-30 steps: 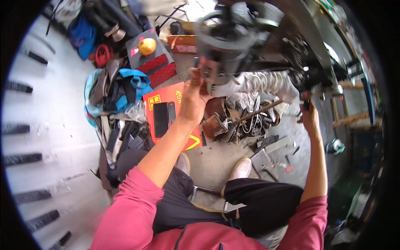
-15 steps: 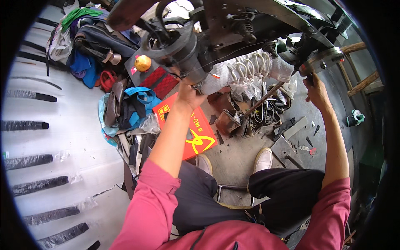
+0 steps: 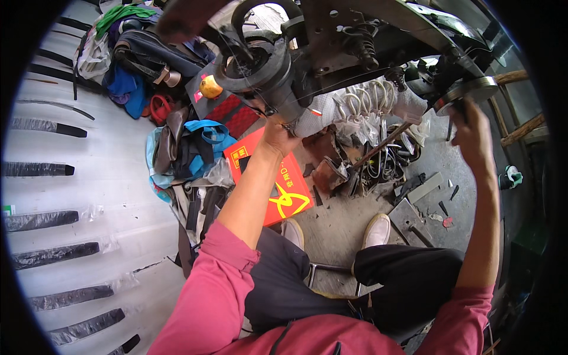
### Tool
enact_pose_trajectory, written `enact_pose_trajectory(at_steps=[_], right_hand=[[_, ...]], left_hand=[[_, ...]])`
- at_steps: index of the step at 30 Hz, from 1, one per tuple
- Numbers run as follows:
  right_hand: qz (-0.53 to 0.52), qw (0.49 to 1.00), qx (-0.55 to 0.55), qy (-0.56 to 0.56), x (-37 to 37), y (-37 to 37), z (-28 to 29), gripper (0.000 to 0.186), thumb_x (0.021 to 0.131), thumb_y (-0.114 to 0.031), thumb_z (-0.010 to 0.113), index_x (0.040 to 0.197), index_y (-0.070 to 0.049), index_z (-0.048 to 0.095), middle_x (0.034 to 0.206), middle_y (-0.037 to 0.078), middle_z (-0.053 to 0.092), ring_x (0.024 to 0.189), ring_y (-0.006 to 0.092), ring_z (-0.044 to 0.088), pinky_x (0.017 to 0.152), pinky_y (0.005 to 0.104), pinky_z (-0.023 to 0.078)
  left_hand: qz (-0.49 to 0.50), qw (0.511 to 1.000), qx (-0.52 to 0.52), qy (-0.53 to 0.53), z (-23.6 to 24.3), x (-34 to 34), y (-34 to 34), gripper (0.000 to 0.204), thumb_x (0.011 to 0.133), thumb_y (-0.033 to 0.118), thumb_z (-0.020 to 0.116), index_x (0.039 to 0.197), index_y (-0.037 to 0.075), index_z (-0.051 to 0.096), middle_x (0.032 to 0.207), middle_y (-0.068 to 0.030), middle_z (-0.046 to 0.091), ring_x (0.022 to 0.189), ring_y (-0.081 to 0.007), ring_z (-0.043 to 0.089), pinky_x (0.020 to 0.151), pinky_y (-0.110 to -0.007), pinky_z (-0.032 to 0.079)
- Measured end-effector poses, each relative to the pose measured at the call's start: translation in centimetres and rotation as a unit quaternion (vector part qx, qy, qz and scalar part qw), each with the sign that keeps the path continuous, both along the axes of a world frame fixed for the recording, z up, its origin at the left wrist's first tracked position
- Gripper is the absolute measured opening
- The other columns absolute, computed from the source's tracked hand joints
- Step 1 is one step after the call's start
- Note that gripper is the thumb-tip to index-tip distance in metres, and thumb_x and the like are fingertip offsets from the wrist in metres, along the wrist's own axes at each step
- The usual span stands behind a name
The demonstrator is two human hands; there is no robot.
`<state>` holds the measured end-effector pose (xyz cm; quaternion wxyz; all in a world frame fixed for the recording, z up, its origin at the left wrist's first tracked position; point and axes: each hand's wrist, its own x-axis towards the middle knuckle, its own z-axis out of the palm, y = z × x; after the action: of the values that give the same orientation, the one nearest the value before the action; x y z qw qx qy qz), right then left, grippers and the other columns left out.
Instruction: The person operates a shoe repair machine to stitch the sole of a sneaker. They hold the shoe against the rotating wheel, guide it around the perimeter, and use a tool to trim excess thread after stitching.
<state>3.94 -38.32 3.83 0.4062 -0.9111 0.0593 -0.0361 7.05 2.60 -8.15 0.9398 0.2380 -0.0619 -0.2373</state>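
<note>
Your left hand [image 3: 278, 139] is at the left end of the light grey laced shoe [image 3: 362, 105], which lies below the dark metal machine [image 3: 278, 74], but its fingers are hidden, so I cannot tell how firmly they close. Your right hand [image 3: 473, 133], blurred, is at the round metal wheel [image 3: 482, 90], and I cannot tell whether it grips.

This is a workshop: metal machine [image 3: 337, 53], scattered floor scraps [image 3: 426, 188].
</note>
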Motion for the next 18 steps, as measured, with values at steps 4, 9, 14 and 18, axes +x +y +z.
enact_pose_trajectory(at_steps=[4,9,14,18], right_hand=[[-0.115,0.979,-0.074,-0.151,2.1,-4.4,2.5,0.022,0.104,-0.015,0.056,0.122,-0.006,0.064,0.089,0.006,0.067,0.068,0.0137,0.057,0.056,0.0292,0.049],[-0.168,0.976,-0.083,-0.109,4.5,-9.7,-1.6,0.018,0.105,-0.013,0.052,0.119,-0.007,0.062,0.084,0.007,0.061,0.067,0.0159,0.056,0.058,0.0316,0.048],[-0.161,0.985,-0.048,-0.037,4.8,-10.8,-7.3,0.023,0.099,-0.015,0.061,0.120,-0.005,0.060,0.076,0.011,0.061,0.053,0.0168,0.055,0.050,0.0353,0.048],[-0.054,0.982,0.091,0.154,2.8,-6.0,-8.2,0.036,0.100,-0.020,0.060,0.126,0.005,0.057,0.076,0.007,0.057,0.058,0.0159,0.058,0.052,0.0344,0.055]], left_hand=[[0.027,0.996,0.041,-0.071,-1.6,-0.3,0.6,0.045,0.094,0.028,0.065,0.133,0.006,0.061,0.135,-0.0070,0.064,0.125,-0.0245,0.061,0.108,-0.043,0.048],[-0.010,0.997,0.002,-0.077,-2.8,-0.3,1.1,0.047,0.097,0.029,0.065,0.139,0.010,0.056,0.142,-0.0031,0.059,0.132,-0.0202,0.054,0.113,-0.040,0.043],[0.034,0.978,0.173,-0.110,-2.2,-0.5,0.8,0.045,0.097,0.032,0.065,0.137,0.010,0.059,0.138,-0.0026,0.061,0.128,-0.0197,0.058,0.111,-0.040,0.045],[-0.111,0.982,0.057,-0.143,-0.7,0.5,0.4,0.044,0.095,0.032,0.067,0.131,0.008,0.062,0.134,-0.0030,0.065,0.122,-0.0218,0.062,0.105,-0.040,0.049]])
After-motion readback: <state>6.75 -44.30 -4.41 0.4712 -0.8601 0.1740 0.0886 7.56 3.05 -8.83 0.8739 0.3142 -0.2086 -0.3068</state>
